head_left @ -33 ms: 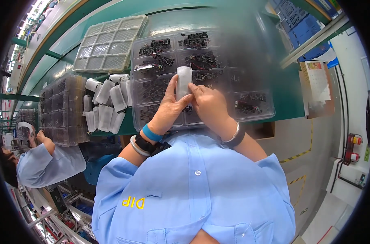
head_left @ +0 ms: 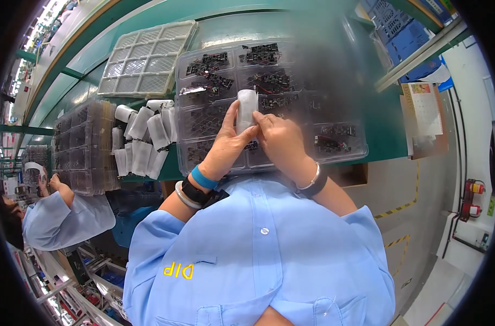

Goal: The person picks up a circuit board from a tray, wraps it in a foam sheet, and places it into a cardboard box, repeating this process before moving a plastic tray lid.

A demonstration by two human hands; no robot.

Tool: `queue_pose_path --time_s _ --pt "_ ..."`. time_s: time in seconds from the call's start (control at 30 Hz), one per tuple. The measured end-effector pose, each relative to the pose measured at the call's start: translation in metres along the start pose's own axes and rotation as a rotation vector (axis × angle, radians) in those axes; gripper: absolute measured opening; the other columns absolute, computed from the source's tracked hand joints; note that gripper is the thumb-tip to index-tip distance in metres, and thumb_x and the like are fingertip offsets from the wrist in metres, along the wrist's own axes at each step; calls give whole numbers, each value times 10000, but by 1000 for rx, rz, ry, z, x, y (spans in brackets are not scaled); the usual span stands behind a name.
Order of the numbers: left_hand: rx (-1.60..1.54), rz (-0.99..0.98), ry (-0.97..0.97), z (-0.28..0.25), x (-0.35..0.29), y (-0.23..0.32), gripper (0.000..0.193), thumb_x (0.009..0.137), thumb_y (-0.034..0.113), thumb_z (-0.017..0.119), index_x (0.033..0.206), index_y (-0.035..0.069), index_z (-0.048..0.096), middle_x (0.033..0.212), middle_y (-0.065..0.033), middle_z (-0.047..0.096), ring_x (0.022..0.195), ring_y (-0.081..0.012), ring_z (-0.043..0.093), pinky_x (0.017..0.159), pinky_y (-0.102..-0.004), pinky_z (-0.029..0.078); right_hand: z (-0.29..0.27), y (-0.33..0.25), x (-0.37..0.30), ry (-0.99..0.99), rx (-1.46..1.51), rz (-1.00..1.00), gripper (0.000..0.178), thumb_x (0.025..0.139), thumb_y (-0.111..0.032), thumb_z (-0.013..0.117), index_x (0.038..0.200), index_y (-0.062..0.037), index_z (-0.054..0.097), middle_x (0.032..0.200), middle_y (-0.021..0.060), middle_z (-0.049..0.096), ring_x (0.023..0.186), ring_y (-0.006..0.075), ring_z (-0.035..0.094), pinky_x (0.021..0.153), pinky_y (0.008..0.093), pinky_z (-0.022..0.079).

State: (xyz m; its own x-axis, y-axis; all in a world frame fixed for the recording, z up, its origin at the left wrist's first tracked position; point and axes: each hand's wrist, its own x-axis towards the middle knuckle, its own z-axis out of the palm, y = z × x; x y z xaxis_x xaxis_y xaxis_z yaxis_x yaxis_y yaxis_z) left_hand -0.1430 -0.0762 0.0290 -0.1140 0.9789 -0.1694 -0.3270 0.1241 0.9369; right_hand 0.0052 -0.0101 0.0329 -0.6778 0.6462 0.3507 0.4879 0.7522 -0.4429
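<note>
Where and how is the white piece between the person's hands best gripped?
Probably by its two long sides, near the middle: the left hand from the left, the right hand from the right. The white piece is long and narrow with its far end pointing away from the person, so each long side faces a hand.

Long green-topped workbench (head_left: pixel 387 130), stacked blue plastic crates (head_left: pixel 408 48) at upper right, pale printed paper sheet (head_left: pixel 425 111) by the bench's right end, white wall (head_left: pixel 475 103) with thin black cables (head_left: pixel 458 133), grey floor (head_left: pixel 435 217) with yellow-and-black striped tape (head_left: pixel 400 209), bright white lights (head_left: pixel 42 30) at upper left.
</note>
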Motion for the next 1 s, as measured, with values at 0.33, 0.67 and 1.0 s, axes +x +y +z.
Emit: queue_pose_path --time_s 0.33,0.67,1.0 --pt "105 96 -22 9 13 -4 729 907 17 580 1511 80 177 1432 -109 368 1258 -180 426 1054 -318 376 14 17 -2 266 442 222 214 910 -138 614 1106 -58 644 919 123 684 778 242 681 681 334 536" --pt "151 89 26 7 11 -19 763 833 7 600 1492 88 224 1431 -111 357 1284 -213 400 1056 -324 366 -6 7 -3 133 423 345 201 933 -174 602 1079 -41 638 932 126 690 806 204 676 709 309 524" --pt "34 215 -16 16 18 3 763 818 -9 584 1484 73 221 1425 -108 367 1271 -215 443 1064 -349 374 -8 16 6 362 675 409 180 958 -188 587 1033 -26 610 887 71 673 802 136 645 705 295 504"
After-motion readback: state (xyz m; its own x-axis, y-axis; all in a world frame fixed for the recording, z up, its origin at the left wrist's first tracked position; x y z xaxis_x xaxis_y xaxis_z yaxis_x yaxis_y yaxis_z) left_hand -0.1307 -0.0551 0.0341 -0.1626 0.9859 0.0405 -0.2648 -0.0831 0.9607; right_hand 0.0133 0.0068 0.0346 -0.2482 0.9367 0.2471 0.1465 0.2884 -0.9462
